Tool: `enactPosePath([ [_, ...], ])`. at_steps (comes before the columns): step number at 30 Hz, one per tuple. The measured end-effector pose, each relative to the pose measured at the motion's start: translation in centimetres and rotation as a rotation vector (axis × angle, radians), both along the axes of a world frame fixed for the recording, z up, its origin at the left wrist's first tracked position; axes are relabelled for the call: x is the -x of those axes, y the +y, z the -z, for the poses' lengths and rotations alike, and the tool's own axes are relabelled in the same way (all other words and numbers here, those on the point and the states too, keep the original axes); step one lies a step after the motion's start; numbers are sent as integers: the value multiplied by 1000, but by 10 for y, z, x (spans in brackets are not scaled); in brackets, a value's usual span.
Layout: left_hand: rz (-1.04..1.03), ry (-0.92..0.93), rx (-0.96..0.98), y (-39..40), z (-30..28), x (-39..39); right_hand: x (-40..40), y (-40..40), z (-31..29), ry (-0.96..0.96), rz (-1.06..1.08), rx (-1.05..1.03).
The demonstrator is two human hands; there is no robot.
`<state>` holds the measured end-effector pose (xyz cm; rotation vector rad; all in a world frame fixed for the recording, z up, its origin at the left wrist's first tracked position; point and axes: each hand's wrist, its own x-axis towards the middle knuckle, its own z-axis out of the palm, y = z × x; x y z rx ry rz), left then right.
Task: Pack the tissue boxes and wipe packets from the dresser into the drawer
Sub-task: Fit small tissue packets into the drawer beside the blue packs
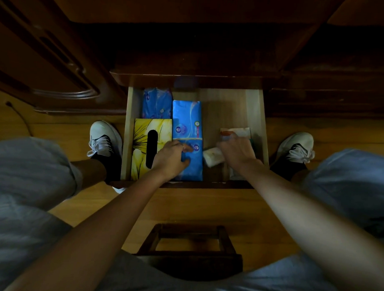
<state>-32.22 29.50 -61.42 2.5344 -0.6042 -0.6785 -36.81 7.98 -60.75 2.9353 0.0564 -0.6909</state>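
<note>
The light wooden drawer (256, 117) is pulled out below me. A yellow flowered tissue box (143, 139) lies at its front left. Behind it sits a blue wipe packet (156, 103). A long blue tissue pack (187, 119) lies along the middle, and my left hand (171, 158) grips its near end with curled fingers. On the right, my right hand (235, 150) presses down on small white wipe packets (213, 157); another white packet with a red edge (236, 132) shows just beyond my fingers. What lies under the palm is hidden.
A dark wooden stool (189, 243) stands between my knees on the wooden floor. My white shoes (103, 135) flank the drawer. The dark dresser front (189, 58) rises behind the drawer, and a carved door panel (58, 71) is at the left.
</note>
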Motion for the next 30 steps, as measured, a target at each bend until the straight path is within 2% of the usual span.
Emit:
enactPosePath([
  [2, -1, -1, 4, 0, 0, 0, -7, 0, -2, -76, -80, -18],
  [5, 2, 6, 8, 0, 0, 0, -8, 6, 6, -73, -142, -104],
  [6, 3, 4, 6, 0, 1, 0, -5, 9, 12, -47, -121, -142],
  [9, 2, 4, -8, 1, 3, 1, 6, 17, 28, 97, 137, -325],
  [12, 6, 0, -12, 1, 5, 0, 7, 16, 34, 154, 210, -382],
  [17, 129, -36, -85, -5, 2, -1, 4, 7, 25, 126, 276, -485],
  [21, 217, 31, -171, -10, -14, -4, -13, -13, -11, -56, 425, -574],
  [23, 237, 49, -176, -11, -31, -10, -22, -25, -37, -86, 478, -632],
  [26, 217, -99, -105, -16, -77, -25, -29, -37, -87, -188, 508, -721],
  [30, 155, -528, 71, -26, -176, -57, -42, -44, -183, -496, 379, -840],
])
